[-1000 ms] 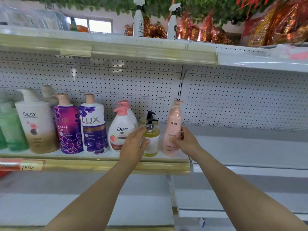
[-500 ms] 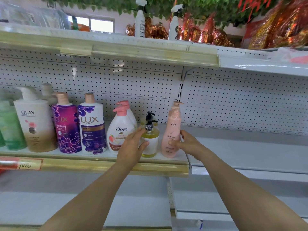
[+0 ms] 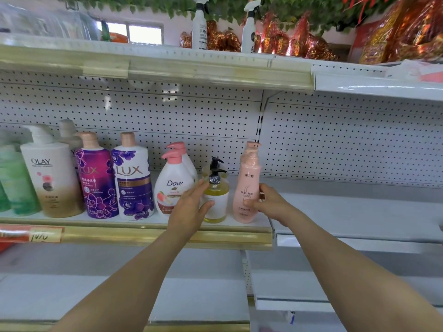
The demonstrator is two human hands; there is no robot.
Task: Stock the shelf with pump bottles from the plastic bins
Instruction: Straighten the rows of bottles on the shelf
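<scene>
- Left hand (image 3: pixel 189 207) cups the yellow bottle (image 3: pixel 215 202). The thumb lies across the front label, and the fingers (image 3: pixel 200 188) sit close together against its upper left side.
- Right hand (image 3: pixel 268 202) has the pink bottle (image 3: pixel 248 183) low down. The thumb is on the front and the fingers (image 3: pixel 265 188) curl round its right side, so it's pinched between the two.
- Both bottles stand upright on the shelf (image 3: pixel 143 232) near its right end, side by side with a thin gap between them.
- The yellow one has a black pump, and the pink one is taller with a pink pump.
- Just left of the left fingers is a white Dove bottle (image 3: pixel 171 188) with a pink pump, and a second one stands right behind it. The fingers overlap its right edge, but I can't tell if they actually touch it.
- Further left of those fingers are two purple Lux bottles (image 3: pixel 134 180), then an Olay bottle (image 3: pixel 51 178), then blurry green bottles (image 3: pixel 14 183) at the edge.
- Behind both sets of fingers is a white pegboard (image 3: pixel 191 116).
- Well above them, the top shelf (image 3: pixel 191 70) carries two white sprayers (image 3: pixel 199 27) and red-gold foil packs (image 3: pixel 299 41).
- Down and left of the left fingers, a red and yellow price tag (image 3: pixel 31 233) sits on the shelf's gold front rim.
</scene>
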